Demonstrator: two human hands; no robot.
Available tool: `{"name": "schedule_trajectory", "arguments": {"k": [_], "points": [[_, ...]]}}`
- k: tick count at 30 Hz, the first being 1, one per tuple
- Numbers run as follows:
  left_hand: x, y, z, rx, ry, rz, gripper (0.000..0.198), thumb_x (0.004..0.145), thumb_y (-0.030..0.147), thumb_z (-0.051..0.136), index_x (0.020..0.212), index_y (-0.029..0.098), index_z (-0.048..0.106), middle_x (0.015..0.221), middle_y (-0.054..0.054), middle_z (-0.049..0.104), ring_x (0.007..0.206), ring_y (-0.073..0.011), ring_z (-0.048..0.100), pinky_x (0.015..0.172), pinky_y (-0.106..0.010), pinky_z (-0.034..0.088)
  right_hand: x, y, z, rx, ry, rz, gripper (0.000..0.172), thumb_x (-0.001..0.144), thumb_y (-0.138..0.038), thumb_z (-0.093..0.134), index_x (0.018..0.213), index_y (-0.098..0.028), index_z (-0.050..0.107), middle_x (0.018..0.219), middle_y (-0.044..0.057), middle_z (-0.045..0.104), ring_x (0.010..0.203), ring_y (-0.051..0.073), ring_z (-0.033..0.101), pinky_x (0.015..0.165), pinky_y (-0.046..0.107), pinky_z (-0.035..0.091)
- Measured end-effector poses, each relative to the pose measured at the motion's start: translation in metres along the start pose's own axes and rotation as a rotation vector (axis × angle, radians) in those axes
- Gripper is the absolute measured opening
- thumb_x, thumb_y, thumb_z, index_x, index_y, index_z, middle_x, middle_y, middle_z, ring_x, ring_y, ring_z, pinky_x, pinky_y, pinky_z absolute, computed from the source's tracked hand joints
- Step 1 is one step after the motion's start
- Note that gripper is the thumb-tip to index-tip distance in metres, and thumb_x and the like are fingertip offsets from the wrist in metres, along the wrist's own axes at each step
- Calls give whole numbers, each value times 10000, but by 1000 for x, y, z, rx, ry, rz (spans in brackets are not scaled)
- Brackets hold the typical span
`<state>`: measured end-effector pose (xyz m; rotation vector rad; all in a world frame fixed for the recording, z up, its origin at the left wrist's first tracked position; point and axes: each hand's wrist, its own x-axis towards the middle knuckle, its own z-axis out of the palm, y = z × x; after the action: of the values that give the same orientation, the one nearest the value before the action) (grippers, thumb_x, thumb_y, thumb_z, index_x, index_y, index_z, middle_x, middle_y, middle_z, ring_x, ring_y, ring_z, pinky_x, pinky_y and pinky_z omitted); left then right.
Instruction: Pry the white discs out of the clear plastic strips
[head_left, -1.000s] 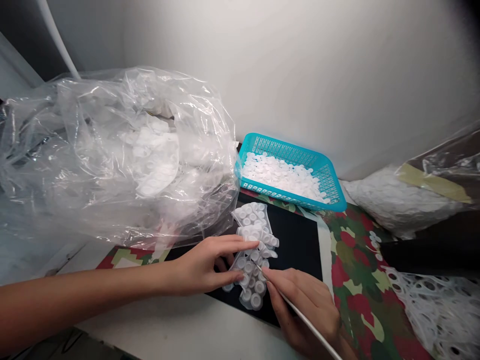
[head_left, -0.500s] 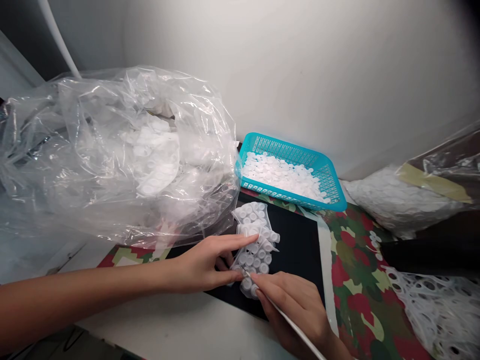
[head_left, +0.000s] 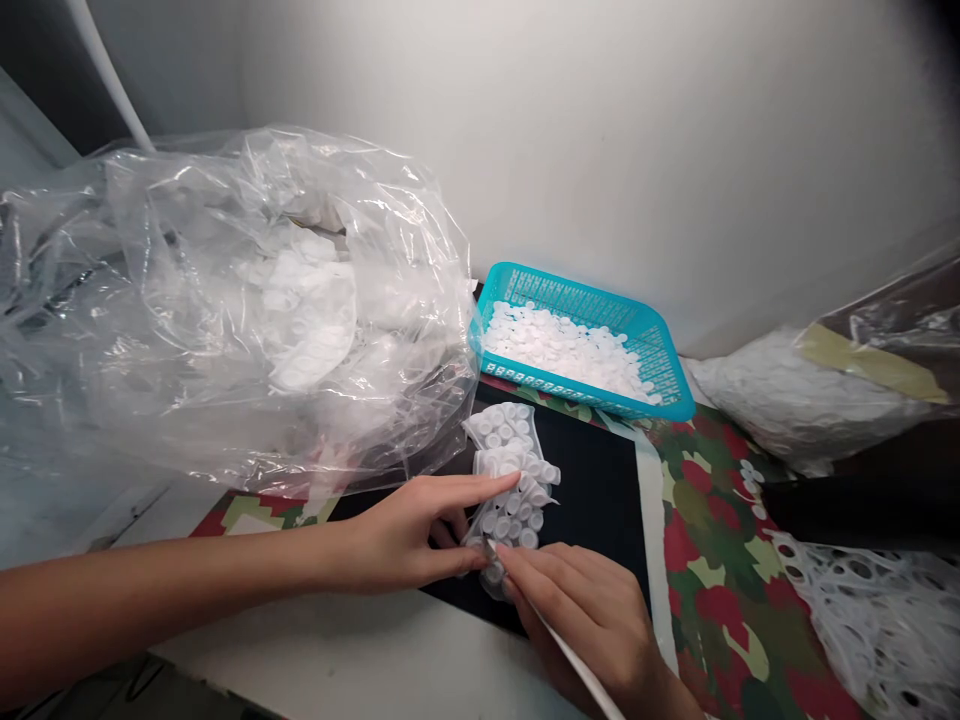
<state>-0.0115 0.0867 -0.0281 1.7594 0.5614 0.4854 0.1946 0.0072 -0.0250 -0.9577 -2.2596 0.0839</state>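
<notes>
We work at the plastic cup sheet point(head_left: 514, 510) on the black mat point(head_left: 592, 500)

Our left hand point(head_left: 397, 535) lies spread, its grip open, with the fingertips point(head_left: 502, 484) resting on the sheet near the mat's centre. Our right hand point(head_left: 577, 620) is closed on a thin white rod point(head_left: 577, 670), its tip at the sheet's near edge. Light, flat pressure from the left steadies the sheet for the rod.

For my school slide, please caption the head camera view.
Left hand presses a strip of small white plastic cups on a black mat; right hand holds a thin white rod.
</notes>
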Motion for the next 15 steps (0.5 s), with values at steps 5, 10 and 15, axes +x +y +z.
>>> {"name": "schedule_trajectory", "arguments": {"k": [5, 10, 15], "points": [[1, -1, -1, -19, 29, -52, 713, 786, 140, 639, 1425, 263, 346, 796, 29, 533, 603, -56, 478, 551, -155, 513, 2, -2, -14, 54, 66, 52, 330, 797, -7, 576, 1112, -97, 613, 809, 72, 712, 672, 154, 662, 583, 262, 521], [1, -4, -1, -35, 30, -88, 719, 790, 168, 640, 1432, 264, 330, 737, 47, 499, 584, -57, 465, 552, -165, 508, 2, 1, -15, 47, 38, 45, 317, 794, -7, 586, 1098, -92, 612, 818, 78, 711, 663, 154, 654, 568, 269, 517], [1, -4, -1, -40, 25, -91, 719, 792, 182, 645, 1430, 281, 331, 727, 50, 478, 585, -58, 456, 550, -166, 511, 3, 2, -12, 39, 30, 10, 309, 799, 2, 586, 1098, -77, 599, 814, 82, 713, 671, 153, 653, 553, 264, 508]]}}
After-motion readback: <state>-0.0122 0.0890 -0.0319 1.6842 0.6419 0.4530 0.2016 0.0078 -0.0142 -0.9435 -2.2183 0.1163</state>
